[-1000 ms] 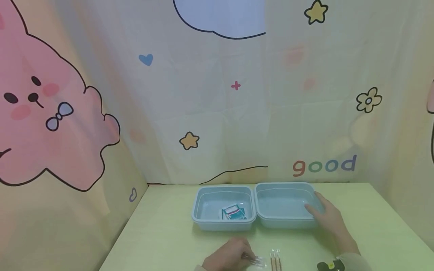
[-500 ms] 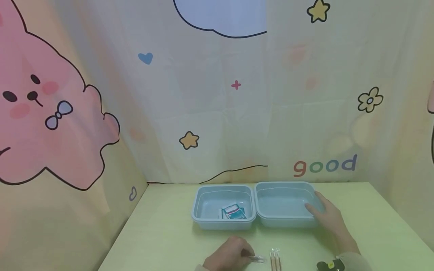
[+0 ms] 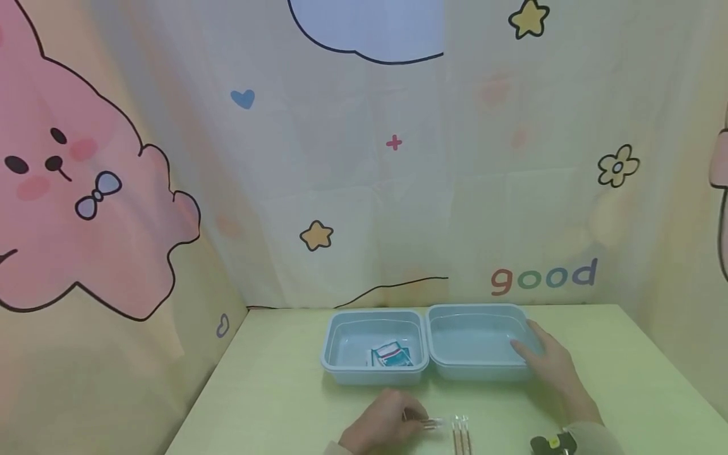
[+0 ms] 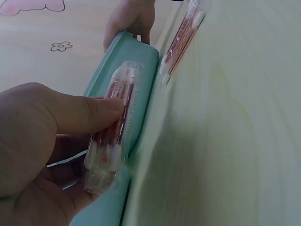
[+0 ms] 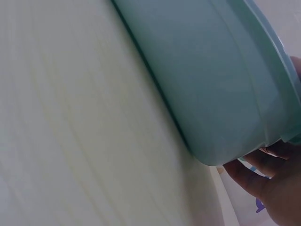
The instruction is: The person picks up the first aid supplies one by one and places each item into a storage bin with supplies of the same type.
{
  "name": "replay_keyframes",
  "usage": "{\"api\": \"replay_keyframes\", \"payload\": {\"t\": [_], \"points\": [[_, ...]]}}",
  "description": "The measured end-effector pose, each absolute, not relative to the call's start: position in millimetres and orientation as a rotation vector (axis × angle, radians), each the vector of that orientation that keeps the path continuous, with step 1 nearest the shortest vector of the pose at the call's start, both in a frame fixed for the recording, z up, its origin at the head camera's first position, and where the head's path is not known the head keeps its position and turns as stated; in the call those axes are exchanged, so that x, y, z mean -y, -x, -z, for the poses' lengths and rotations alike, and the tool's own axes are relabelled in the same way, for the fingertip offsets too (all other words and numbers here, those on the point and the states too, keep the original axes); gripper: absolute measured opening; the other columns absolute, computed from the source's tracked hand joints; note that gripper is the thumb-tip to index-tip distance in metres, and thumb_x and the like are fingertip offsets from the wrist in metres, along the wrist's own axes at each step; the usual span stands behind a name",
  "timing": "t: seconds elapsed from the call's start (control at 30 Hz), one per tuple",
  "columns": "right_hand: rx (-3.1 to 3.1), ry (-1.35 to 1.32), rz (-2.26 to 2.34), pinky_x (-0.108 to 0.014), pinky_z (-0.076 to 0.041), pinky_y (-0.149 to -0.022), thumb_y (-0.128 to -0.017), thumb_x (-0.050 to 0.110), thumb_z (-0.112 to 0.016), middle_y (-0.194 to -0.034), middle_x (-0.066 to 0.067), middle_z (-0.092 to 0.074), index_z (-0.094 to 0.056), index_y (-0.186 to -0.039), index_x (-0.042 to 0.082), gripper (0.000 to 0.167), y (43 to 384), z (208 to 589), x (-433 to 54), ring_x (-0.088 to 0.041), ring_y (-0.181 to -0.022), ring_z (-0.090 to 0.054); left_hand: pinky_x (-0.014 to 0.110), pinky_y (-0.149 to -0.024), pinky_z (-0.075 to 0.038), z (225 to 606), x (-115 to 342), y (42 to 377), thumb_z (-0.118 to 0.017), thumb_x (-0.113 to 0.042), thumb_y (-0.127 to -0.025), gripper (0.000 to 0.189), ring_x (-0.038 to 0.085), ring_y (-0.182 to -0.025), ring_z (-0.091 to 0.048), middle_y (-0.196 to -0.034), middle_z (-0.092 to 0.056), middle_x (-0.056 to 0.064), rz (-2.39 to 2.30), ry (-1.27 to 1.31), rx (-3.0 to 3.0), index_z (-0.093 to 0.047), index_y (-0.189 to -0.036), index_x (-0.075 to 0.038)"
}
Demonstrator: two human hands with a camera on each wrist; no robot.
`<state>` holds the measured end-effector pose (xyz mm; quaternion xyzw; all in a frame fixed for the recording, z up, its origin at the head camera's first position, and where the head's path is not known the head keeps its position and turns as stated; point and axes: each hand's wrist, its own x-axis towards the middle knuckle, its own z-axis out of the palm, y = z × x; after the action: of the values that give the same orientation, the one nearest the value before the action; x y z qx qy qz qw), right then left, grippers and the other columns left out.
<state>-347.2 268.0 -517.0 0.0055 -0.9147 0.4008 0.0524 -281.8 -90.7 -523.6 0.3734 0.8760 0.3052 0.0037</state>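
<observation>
Between thumb and fingers, my left hand [image 3: 383,420] pinches a clear packet of cotton swabs [image 4: 112,134] with brown sticks and white tips. It is held just in front of the two light blue plastic bins. A second packet of cotton swabs [image 3: 462,436] lies on the table to the right of that hand. My right hand [image 3: 550,365] grips the right end of the right bin [image 3: 483,373], thumb over the rim and fingers outside. The left bin [image 3: 375,378] contains teal-and-white sachets [image 3: 392,355]; no contents show in the right bin.
The bins stand side by side near the back of the pale yellow-green table [image 3: 256,392]. Behind them hangs a printed curtain [image 3: 370,189]. A black device [image 3: 553,443] is at my right wrist.
My left hand has moved slightly forward, toward the bins, with the packet of cotton swabs. My right hand keeps its grip on the right bin.
</observation>
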Motion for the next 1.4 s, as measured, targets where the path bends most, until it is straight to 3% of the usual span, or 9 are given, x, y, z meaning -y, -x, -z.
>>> {"api": "replay_keyframes", "payload": {"t": [0.27,0.63,1.4], "points": [[2.769,-0.039,-1.217,-0.074,-0.021,-0.106,-0.096,0.056,-0.049,-0.151,-0.038,-0.02,-0.015,-0.154,0.0,0.088,350,517,-267,-0.06,-0.135,-0.02,0.006,-0.064,-0.048,512,88,282,-0.074,-0.011,-0.085,0.01,-0.012,-0.071,-0.054,-0.083,-0.072,-0.013,-1.092,-1.162,-2.729,-0.077,-0.094,-0.016],[2.783,-0.028,-1.24,-0.074,-0.019,-0.107,-0.095,0.057,-0.049,-0.152,-0.037,-0.018,-0.013,-0.154,-0.001,0.09,351,515,-265,-0.06,-0.137,-0.018,0.004,-0.063,-0.047,494,86,293,-0.074,-0.014,-0.086,0.009,-0.012,-0.069,-0.053,-0.082,-0.072,-0.008,-1.043,-1.352,-2.823,-0.076,-0.094,-0.013],[2.814,0.002,-1.23,-0.075,-0.017,-0.107,-0.097,0.054,-0.047,-0.153,-0.037,-0.014,-0.008,-0.155,0.001,0.088,347,516,-267,-0.061,-0.137,-0.015,0.007,-0.064,-0.046,483,74,309,-0.074,-0.016,-0.086,0.009,-0.01,-0.07,-0.05,-0.081,-0.068,-0.011,-1.09,-1.269,-2.884,-0.076,-0.094,-0.017]]}}
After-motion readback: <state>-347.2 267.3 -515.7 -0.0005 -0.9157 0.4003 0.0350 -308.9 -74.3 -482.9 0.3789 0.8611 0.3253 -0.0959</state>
